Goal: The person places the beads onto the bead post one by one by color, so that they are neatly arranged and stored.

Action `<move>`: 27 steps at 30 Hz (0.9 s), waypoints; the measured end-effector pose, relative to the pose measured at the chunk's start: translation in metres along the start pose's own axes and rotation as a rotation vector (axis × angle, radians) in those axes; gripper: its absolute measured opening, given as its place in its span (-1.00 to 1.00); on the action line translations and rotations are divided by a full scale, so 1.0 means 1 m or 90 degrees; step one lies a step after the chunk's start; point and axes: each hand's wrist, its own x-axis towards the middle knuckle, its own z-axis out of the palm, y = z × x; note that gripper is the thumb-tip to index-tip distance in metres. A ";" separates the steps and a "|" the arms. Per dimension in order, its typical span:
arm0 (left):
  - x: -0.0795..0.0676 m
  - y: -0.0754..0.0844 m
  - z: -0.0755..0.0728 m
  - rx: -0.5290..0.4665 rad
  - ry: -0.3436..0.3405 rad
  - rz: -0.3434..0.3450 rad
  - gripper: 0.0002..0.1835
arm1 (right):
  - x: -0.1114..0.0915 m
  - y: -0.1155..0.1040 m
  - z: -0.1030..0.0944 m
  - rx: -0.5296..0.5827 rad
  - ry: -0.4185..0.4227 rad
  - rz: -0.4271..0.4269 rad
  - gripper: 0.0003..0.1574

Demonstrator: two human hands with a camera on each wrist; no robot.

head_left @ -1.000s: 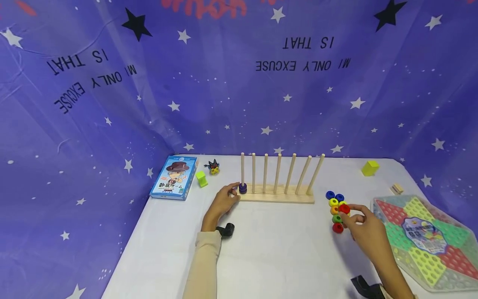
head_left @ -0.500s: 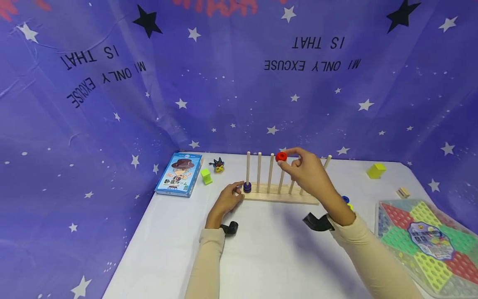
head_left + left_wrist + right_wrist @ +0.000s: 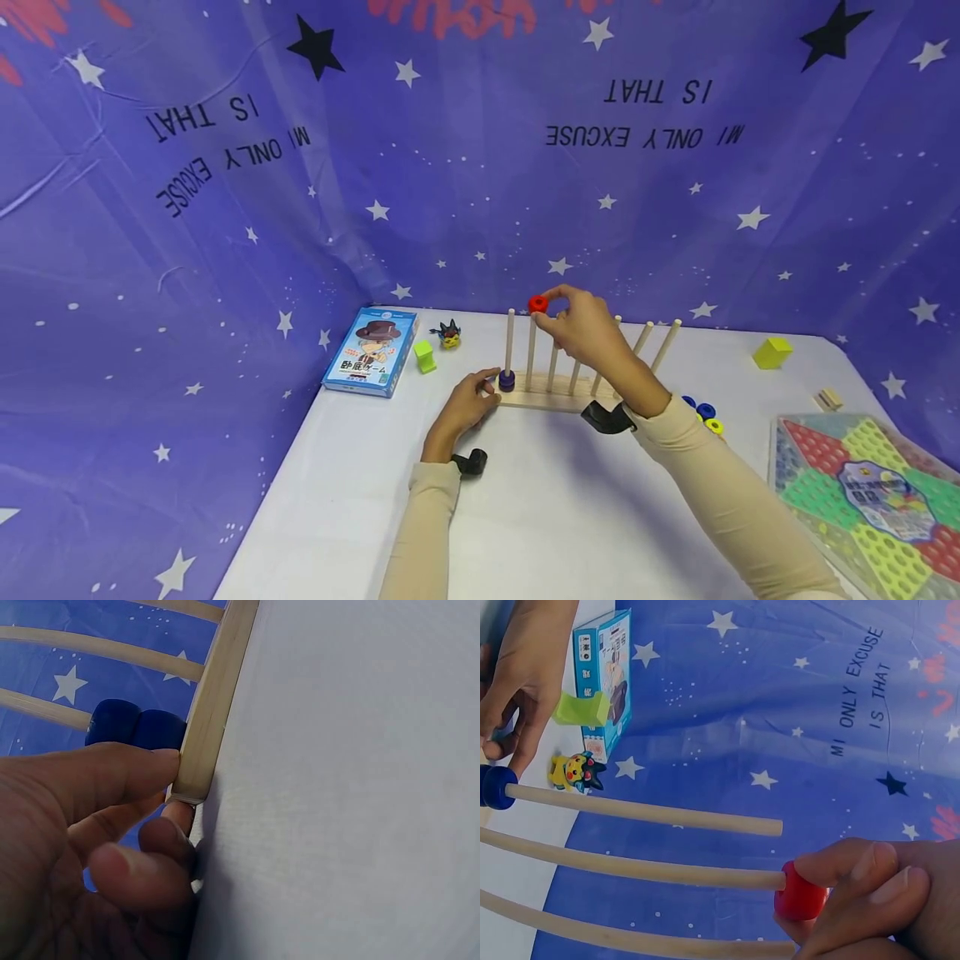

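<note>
A wooden peg stand (image 3: 543, 402) with a row of upright pegs stands on the white table. Two dark blue beads (image 3: 139, 726) are stacked at the foot of its leftmost peg. My left hand (image 3: 465, 405) grips the left end of the base, thumb and fingers on either side of the wood. Between thumb and fingers, my right hand (image 3: 591, 332) pinches a red bead (image 3: 801, 892). That bead sits right at the tip of the second peg (image 3: 660, 868) from the left. Some of the other pegs are partly hidden behind the right hand.
Blue and yellow beads (image 3: 706, 411) lie right of the stand, partly behind the right forearm. A hexagonal game board (image 3: 870, 500) is at the right. A blue game box (image 3: 371, 352), green block (image 3: 425, 357) and small figure (image 3: 450, 335) stand at the left. Another yellow-green block (image 3: 772, 353) is back right.
My right hand has lifted the red bead from the pile at the right and carried it left to the second peg's tip. The left hand has stayed at the base's end.
</note>
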 end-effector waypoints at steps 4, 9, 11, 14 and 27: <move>0.000 0.001 0.000 0.003 0.001 -0.001 -0.42 | 0.000 -0.001 0.001 0.002 -0.004 -0.006 -0.43; 0.000 0.001 0.000 0.012 0.006 0.002 -0.42 | -0.003 -0.003 -0.002 0.007 0.001 -0.019 -0.24; 0.001 0.001 0.001 0.018 0.005 0.004 -0.42 | -0.006 -0.003 -0.007 0.013 0.014 -0.018 -0.10; 0.000 0.001 0.001 0.028 0.005 0.005 -0.43 | -0.014 -0.001 -0.019 0.037 0.039 -0.018 0.03; 0.004 0.000 0.002 0.015 0.000 0.010 -0.44 | -0.104 0.108 -0.066 0.065 0.222 0.049 -0.30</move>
